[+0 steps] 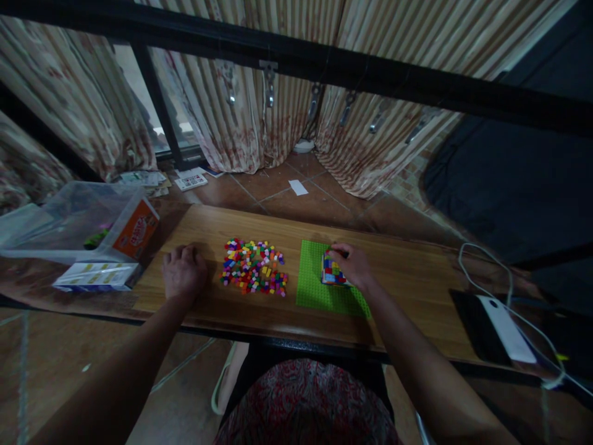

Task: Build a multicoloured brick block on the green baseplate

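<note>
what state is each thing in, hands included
left hand: palm down on the table, fingers curled
right hand: fingers at the build, grip unclear
build: partly covered by the right hand, on the baseplate
baseplate: flat on the table
bricks: loose, spread out
bin: open-topped
curtains: hanging in folds

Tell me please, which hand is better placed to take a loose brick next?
Probably the left hand: it rests on the wooden table beside the loose bricks, while the right hand is at the brick block on the green baseplate, farther from that pile.
</note>
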{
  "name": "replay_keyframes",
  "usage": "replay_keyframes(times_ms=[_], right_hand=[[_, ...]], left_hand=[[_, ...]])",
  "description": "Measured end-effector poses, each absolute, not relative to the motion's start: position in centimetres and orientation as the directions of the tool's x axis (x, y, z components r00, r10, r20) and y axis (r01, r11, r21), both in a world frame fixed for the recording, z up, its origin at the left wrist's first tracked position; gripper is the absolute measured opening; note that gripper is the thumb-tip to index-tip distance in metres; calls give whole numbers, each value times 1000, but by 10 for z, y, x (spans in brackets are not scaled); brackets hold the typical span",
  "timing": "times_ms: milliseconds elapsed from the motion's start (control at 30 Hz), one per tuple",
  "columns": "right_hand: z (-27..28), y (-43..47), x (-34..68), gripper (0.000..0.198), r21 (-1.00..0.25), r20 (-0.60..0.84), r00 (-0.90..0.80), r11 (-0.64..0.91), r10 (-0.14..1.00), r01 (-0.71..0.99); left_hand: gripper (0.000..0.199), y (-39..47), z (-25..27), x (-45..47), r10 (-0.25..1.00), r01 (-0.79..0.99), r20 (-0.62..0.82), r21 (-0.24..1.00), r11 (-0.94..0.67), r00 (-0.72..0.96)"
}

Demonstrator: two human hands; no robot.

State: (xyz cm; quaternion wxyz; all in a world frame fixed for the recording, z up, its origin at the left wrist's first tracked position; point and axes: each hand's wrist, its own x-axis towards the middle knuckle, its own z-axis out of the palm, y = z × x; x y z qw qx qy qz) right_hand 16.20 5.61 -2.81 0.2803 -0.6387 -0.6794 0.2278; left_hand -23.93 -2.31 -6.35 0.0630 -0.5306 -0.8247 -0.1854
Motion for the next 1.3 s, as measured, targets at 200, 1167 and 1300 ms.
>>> replay_keyframes(times_ms=[200, 1167, 1300], right_hand=[[-26, 54, 159, 21, -653, 89, -54, 100, 995, 751], [-12, 27, 47, 20, -530, 303, -445, 538, 842, 656], [-31, 36, 16, 20, -514, 239, -474, 524, 848, 679]], left_hand=[[45, -23, -61, -238, 860, 903, 282, 203, 380, -425], [40, -27, -63, -232, 840, 875, 282, 297, 382, -463], [39, -27, -64, -232, 838, 872, 281, 302, 385, -468]])
